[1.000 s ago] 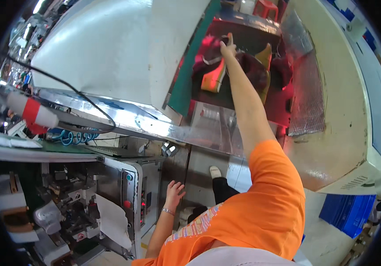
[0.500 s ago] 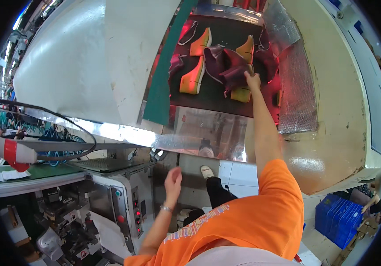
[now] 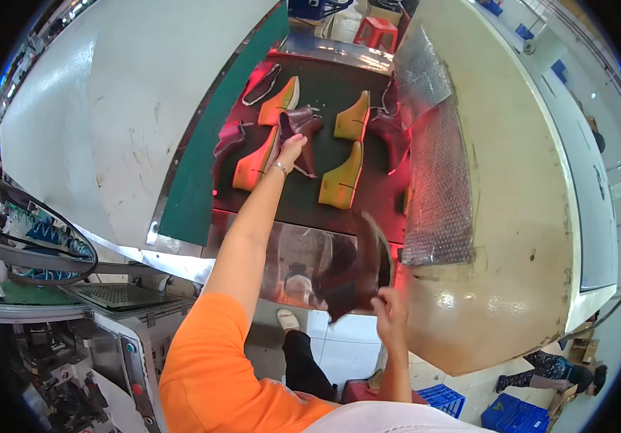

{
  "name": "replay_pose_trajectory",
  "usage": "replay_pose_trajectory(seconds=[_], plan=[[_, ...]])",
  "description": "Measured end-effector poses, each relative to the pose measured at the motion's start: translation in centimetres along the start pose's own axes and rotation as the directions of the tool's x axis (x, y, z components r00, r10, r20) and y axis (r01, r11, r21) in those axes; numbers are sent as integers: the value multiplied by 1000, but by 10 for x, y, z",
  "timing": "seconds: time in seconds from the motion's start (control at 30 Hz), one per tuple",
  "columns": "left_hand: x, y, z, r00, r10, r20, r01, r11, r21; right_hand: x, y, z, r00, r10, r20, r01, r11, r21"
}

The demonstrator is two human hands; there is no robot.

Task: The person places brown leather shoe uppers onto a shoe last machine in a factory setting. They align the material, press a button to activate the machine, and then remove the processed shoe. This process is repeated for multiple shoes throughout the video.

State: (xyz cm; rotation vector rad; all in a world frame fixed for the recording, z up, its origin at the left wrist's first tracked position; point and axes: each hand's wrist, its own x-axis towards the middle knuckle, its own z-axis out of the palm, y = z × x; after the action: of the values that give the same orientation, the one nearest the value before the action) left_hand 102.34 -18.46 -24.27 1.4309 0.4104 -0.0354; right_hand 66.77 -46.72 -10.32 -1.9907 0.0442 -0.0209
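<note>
My left hand [image 3: 292, 153], a bracelet at its wrist, is closed on a maroon shoe upper [image 3: 306, 124] lying on the dark belt [image 3: 303, 198]. Close by the front metal ledge, my right hand [image 3: 391, 312] grips another dark brown shoe upper [image 3: 362, 270], smeared by motion. Two yellow wedge soles [image 3: 255, 164] lie at the left of the belt beside my left hand. Two more wedge soles [image 3: 342, 177] lie right of it. More maroon uppers rest at the belt's edges, one at the right [image 3: 391, 137] and one at the left [image 3: 231, 137].
Pale machine housings rise on the left [image 3: 137, 94] and right [image 3: 520, 216]. A green flap [image 3: 209, 151] and a silver bubble-wrap sheet [image 3: 440, 187] border the red-lit opening. Blue crates [image 3: 513, 415] stand at lower right, near a person [image 3: 563, 375]. A red stool [image 3: 377, 32] is beyond.
My right hand has drawn its upper off the belt towards me. My left hand has reached from beside my body onto the belt and taken hold of another upper. The view has shifted.
</note>
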Motion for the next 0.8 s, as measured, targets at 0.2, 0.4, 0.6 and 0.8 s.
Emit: replay_pose_trajectory(seconds=[0.2, 0.4, 0.6, 0.8], plan=[[-59, 55, -30, 973, 199, -114, -213, 969, -124, -42, -25, -15, 990, -6, 139, 9, 1000, -24], [-322, 176, -110, 935, 345, -82, -354, 922, -157, -40, -59, 15, 884, -62, 463, 112, 990, -81], [-587, 215, -230, 908, 370, -195, -365, 929, 61, -61, -106, 133, 519, -363, 774, 440, 889, 122], [-798, 198, -265, 698, 573, -430, -237, 752, 616, -139, -206, 264, 203, -397, 895, 372, 877, 305]])
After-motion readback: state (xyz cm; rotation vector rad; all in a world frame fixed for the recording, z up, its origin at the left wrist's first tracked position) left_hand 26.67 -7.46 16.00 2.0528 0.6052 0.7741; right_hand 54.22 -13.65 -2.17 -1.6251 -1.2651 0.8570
